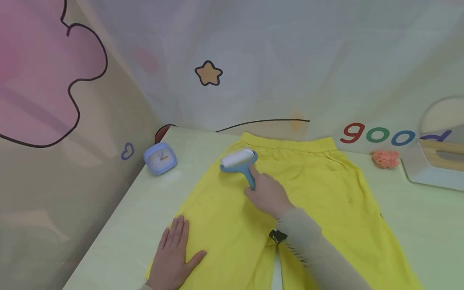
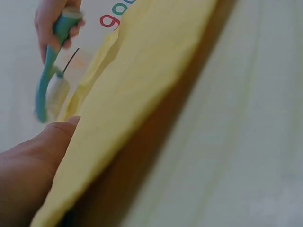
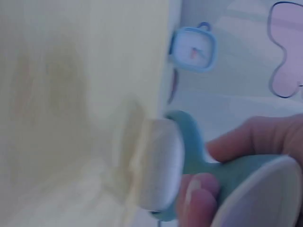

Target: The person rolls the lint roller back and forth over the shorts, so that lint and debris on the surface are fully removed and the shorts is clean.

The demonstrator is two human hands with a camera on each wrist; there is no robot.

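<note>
Yellow trousers [image 1: 319, 189] lie spread out, waistband at the far side and legs toward me. My right hand [image 1: 269, 194] grips the blue handle of a lint roller [image 1: 237, 158], its index finger stretched along the neck. The white roll rests on the trousers below the left part of the waistband; in the right wrist view the roll [image 3: 161, 165] meets the cloth. My left hand [image 1: 172, 251] lies flat on the left trouser leg near its outer edge, thumb spread to the right. In the left wrist view, cloth hides most of this hand.
A blue square clock [image 1: 160, 158] stands on the table [image 1: 119, 233] to the left of the trousers. Past their right side are a pink fluffy bundle [image 1: 386, 159] and a white box with a wooden top [image 1: 438, 165]. A printed cloth backdrop [image 1: 261, 68] rises behind.
</note>
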